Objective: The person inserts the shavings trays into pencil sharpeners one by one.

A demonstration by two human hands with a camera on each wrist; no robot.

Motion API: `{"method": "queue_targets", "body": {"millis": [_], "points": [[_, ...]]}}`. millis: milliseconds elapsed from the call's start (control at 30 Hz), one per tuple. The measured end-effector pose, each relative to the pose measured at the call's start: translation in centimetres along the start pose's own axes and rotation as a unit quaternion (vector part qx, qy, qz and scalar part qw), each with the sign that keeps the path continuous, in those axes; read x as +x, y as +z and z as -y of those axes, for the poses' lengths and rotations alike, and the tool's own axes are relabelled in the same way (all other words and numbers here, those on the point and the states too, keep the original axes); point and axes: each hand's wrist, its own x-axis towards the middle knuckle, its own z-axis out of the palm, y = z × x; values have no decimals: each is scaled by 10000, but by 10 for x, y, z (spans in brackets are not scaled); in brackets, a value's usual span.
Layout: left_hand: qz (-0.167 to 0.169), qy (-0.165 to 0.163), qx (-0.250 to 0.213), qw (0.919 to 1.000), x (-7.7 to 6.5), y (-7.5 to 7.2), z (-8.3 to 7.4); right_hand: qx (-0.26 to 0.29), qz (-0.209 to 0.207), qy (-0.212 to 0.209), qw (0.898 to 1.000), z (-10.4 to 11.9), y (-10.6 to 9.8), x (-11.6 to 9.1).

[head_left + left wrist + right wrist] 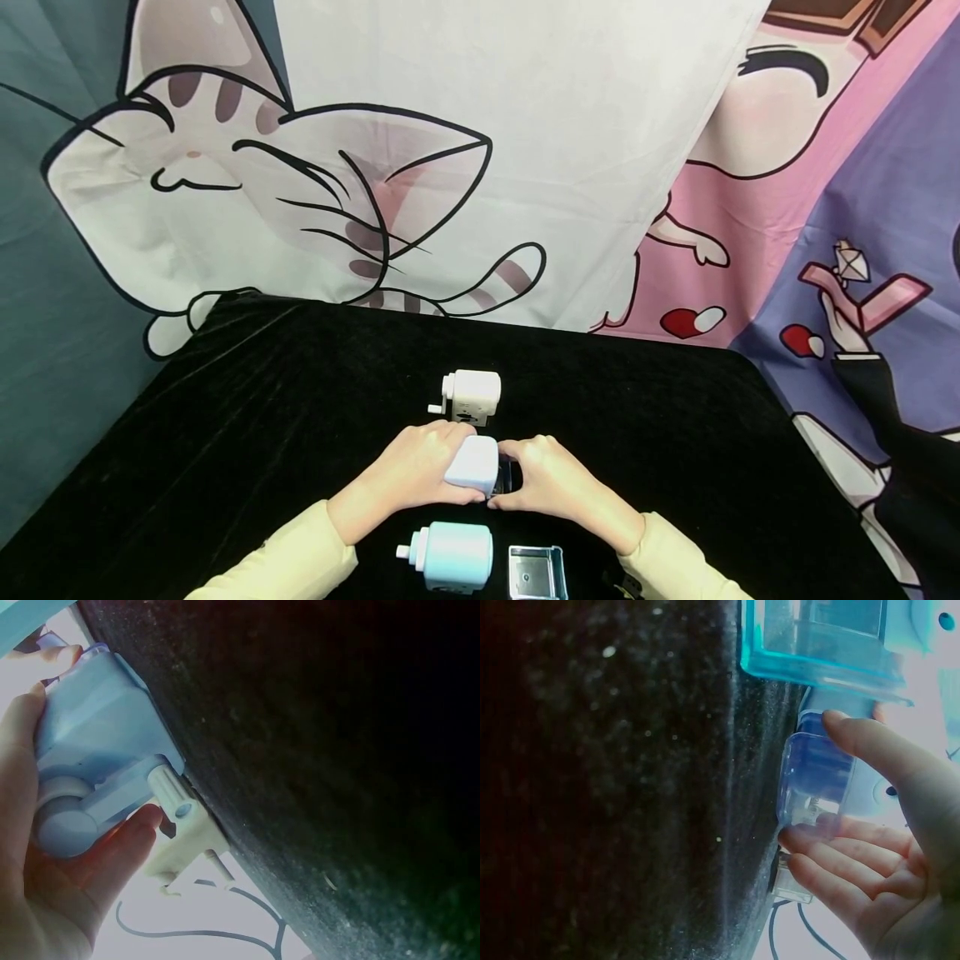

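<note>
A pale lavender-blue hand-crank pencil sharpener (474, 463) stands between my hands in the middle of the black cloth. My left hand (427, 463) grips its body from the left, thumb at the near side. In the left wrist view its crank (124, 796) shows beside the fingers. At the sharpener's right side, my right hand (553, 477) holds the clear shavings drawer (814, 784) between thumb and fingers. The drawer sticks out from the body toward the right palm.
Just behind the hands stands a white crank sharpener (476, 397). Nearer me is a light blue sharpener (456, 555), with a clear, blue-edged shavings box (559, 575) to its right. A cartoon-printed cloth (585, 167) hangs behind the black-covered table (660, 417).
</note>
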Motion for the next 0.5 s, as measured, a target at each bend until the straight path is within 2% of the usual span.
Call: {"method": "queue_targets", "body": {"millis": [500], "points": [[22, -96, -52, 9999, -1, -1, 0, -58, -9, -36, 10000, -1, 0, 1]]}}
